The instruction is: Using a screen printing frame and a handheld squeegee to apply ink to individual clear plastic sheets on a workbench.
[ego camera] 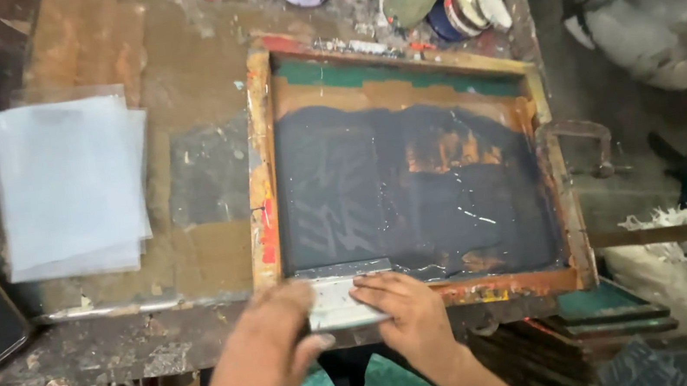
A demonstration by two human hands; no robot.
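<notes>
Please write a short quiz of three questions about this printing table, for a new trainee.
1. True or false: both hands rest on the squeegee at the near edge of the wooden screen frame.
2. What lies on the table to the left of the frame?
A. a stack of pale translucent sheets
B. a pair of scissors
C. a folded red cloth
3. What colour is the ink spread over the mesh?

Key:
1. True: the left hand and the right hand both rest on it.
2. A, the sheets.
3. Dark, nearly black.
</notes>
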